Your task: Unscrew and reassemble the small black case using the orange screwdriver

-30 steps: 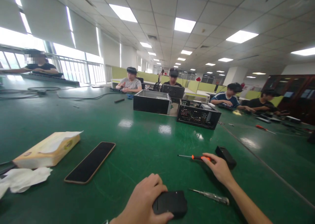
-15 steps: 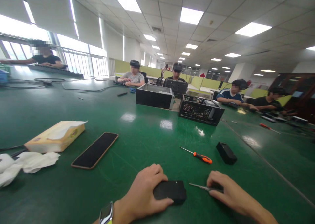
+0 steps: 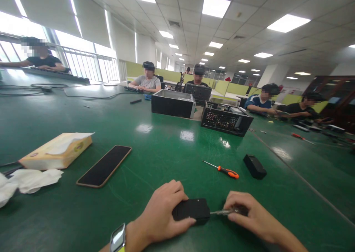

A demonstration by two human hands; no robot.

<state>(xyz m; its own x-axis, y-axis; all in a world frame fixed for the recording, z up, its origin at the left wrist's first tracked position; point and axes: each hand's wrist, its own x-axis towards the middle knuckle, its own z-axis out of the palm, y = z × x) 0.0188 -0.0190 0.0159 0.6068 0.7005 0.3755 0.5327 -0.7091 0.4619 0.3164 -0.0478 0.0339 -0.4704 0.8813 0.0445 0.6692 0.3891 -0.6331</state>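
Observation:
My left hand (image 3: 162, 215) is closed round a small black box-shaped device (image 3: 191, 210) that lies on the green table (image 3: 155, 148) close to me. A watch sits on that wrist. My right hand (image 3: 246, 214) is closed on a clear-handled screwdriver (image 3: 226, 211). Its metal tip touches the right side of the black device. An orange-handled screwdriver (image 3: 225, 170) lies a little beyond my hands. Beside it sits a second small black block (image 3: 254, 166).
A phone (image 3: 104, 165) lies face up to the left, with a tissue box (image 3: 57, 150) and crumpled tissues (image 3: 30, 180) further left. Two black computer cases (image 3: 199, 113) stand mid-table. Several people sit along the far edges. Cables run at the back left.
My right hand left the orange screwdriver, came back toward me and took up the clear-handled screwdriver, then brought its tip to the black device. My left hand stayed on the device.

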